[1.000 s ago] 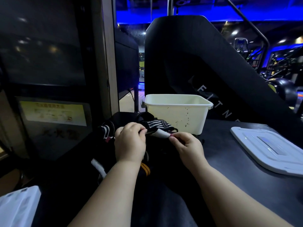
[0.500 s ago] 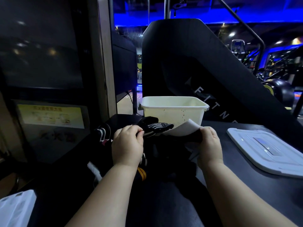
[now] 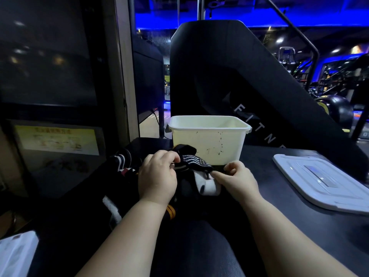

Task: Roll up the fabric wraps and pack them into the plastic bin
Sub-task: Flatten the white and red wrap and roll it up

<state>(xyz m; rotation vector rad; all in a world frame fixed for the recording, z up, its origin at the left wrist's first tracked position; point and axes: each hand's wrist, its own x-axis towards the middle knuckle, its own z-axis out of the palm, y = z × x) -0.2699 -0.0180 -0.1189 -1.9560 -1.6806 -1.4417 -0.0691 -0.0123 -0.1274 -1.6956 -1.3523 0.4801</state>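
Close to me, my left hand is curled and pinches one end of a fabric wrap. My right hand is curled too. Its fingertips pinch the same wrap, right by its white end. The wrap runs between my two hands, over the dark bench.

I think the wrap is light and soft. It bends and flops, so it will not keep a shape by itself. I think the best place to hold it is at one end. Then I can keep it tight while I roll, or the roll may come loose. It does not look slippery, and I do not think it can break.

The wrap is black with thin white stripes, and one end is white. More dark wraps lie in a heap on the left, just beside my left hand.

Farther away stands the plastic bin. It is pale and open, just behind the wrap. I cannot see its bottom. Its white lid lies flat on the right.
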